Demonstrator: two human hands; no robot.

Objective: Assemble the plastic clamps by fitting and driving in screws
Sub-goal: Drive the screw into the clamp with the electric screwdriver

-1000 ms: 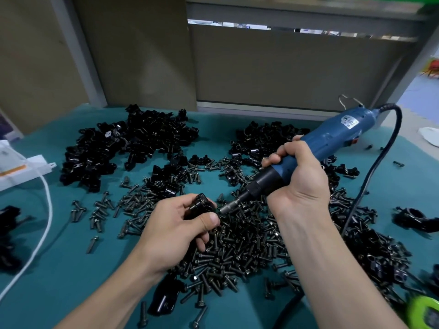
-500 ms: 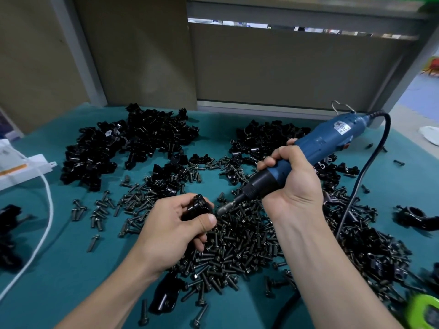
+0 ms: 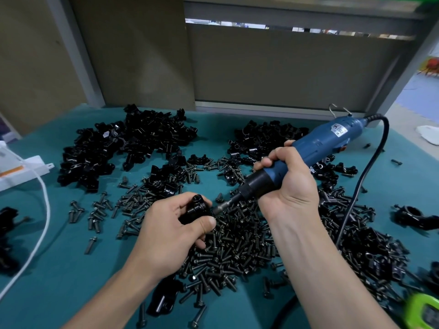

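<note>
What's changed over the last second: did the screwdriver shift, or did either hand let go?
The right hand slid the blue screwdriver a little left and its rear end dropped, so it lies flatter, bit aimed at the clamp. Nothing was picked up or let go. The left hand and clamp stayed put, as did the screw pile.

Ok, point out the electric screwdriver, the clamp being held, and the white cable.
electric screwdriver point(image 3: 320, 146): head view, blue body.
clamp point(image 3: 196, 208): head view, its exposed black top.
white cable point(image 3: 48, 210): head view, middle of its curve.
</note>
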